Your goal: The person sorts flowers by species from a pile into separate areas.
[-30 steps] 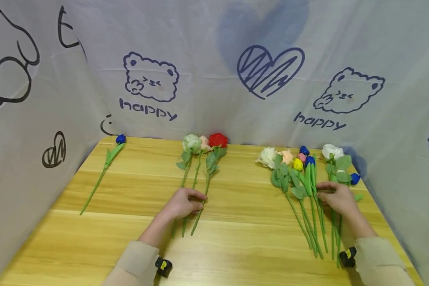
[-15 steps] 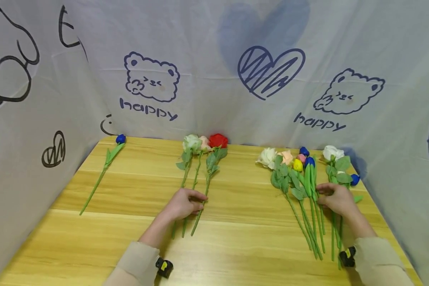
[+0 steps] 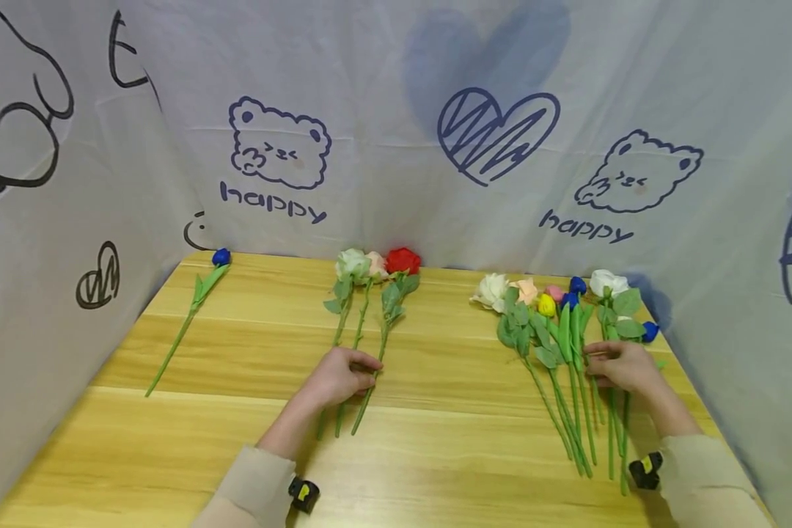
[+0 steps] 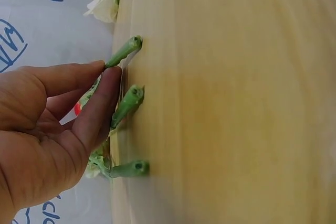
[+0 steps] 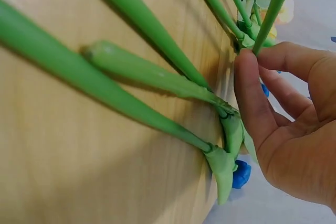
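My left hand (image 3: 336,375) pinches the stem of a red rose (image 3: 403,261) between thumb and forefinger. In the left wrist view, the cut end of its stem (image 4: 126,50) sticks out past the fingertips. Beside it lie a pale green rose (image 3: 353,265) and a partly covered peach rose (image 3: 375,264). My right hand (image 3: 623,365) pinches a green flower stem (image 5: 274,11) within the right-hand group. That stem appears to lead to a blue tulip (image 3: 577,285); leaves of neighbouring flowers overlap it. A second blue tulip (image 3: 570,301) lies right beside it.
White (image 3: 490,292) and peach (image 3: 524,290) roses and yellow (image 3: 546,305) and pink (image 3: 554,293) blooms lie left of the right hand. A white rose (image 3: 609,282) and blue tulip (image 3: 650,331) lie to its right. Another blue tulip (image 3: 221,257) lies far left. Printed cloth (image 3: 383,198) hangs behind the table (image 3: 435,469).
The blue tulip by my right hand has shifted right, its bloom moving from behind the pink one toward the white rose. My left hand and the red rose have stayed in place.
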Available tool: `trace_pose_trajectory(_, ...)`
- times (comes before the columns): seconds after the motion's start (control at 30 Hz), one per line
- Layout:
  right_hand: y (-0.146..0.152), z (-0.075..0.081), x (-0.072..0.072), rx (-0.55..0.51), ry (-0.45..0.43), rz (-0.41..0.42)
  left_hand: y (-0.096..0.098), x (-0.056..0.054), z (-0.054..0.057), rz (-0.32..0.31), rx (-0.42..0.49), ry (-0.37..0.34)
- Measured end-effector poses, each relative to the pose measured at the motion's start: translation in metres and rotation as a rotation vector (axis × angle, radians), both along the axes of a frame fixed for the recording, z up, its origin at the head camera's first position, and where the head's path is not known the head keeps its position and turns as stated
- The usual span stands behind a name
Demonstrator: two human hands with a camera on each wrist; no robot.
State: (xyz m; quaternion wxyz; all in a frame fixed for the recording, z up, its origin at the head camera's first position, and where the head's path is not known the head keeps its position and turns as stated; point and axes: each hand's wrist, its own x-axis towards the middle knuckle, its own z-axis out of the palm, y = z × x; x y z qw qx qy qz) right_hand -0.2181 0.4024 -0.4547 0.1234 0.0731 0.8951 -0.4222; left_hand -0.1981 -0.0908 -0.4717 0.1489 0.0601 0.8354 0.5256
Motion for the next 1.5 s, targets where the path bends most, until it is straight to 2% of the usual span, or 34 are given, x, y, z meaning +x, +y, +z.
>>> trace_pose_trajectory(0.1,-0.001,-0.002,0.004,-0.008,0.027,-0.031,0.000,0.001,0.000,-0.005,-0.020,0.012)
trace_pose_trajectory(0.23,-0.008,-0.004,0.008,-0.036,0.105,-0.085,-0.001,0.002,0.001,-0.009,-0.022,0.014)
trace_pose_trajectory(0.33,-0.020,0.000,0.010,-0.095,0.169,-0.140,-0.002,0.004,0.002,0.001,-0.018,0.008)
trace_pose_trajectory(0.53,-0.057,0.014,0.012,-0.265,0.296,-0.230,-0.001,0.005,0.004,0.047,0.014,0.032)
trace_pose_trajectory(0.73,-0.107,0.018,0.009,-0.506,0.405,-0.299,0.007,0.006,0.014,0.104,0.103,0.120)
trace_pose_trajectory(0.87,-0.142,0.017,0.006,-0.590,0.448,-0.300,0.021,0.005,0.021,0.107,0.207,0.183)
trace_pose_trajectory(1.0,-0.173,0.017,0.001,-0.649,0.485,-0.264,0.038,0.005,0.026,0.067,0.285,0.202)
trace_pose_trajectory(1.27,-0.222,0.011,-0.002,-0.765,0.515,-0.189,0.062,0.002,0.030,-0.042,0.292,0.182)
trace_pose_trajectory(1.5,-0.248,0.008,-0.002,-0.829,0.473,-0.178,0.069,0.000,0.029,-0.065,0.322,0.176)
